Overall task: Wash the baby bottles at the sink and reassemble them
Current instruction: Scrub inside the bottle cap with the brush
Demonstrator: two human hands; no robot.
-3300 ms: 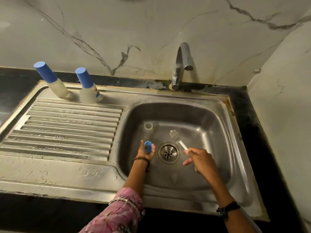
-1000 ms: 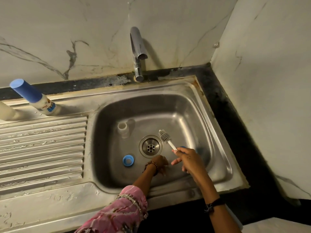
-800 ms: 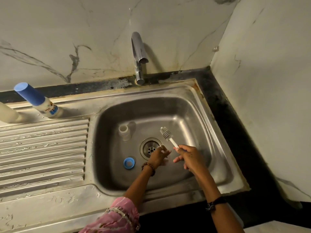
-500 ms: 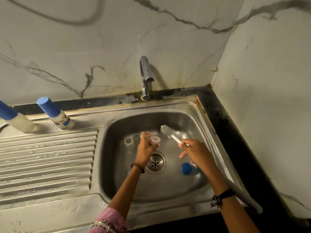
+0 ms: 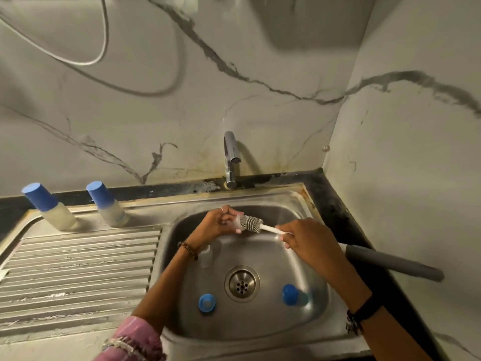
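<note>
My right hand point(image 5: 309, 243) pinched the bottle brush point(image 5: 253, 224) by its handle, long axis pointing left, bristles entering the clear nipple point(image 5: 238, 222) gripped in my left hand point(image 5: 218, 224), directly ahead.

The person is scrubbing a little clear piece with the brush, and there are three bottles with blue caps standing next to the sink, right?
Almost. The head view shows only two capped bottles standing beside the sink basin, not three. The rest holds: the left hand holds a small clear piece against the brush, which the right hand grips.
</note>
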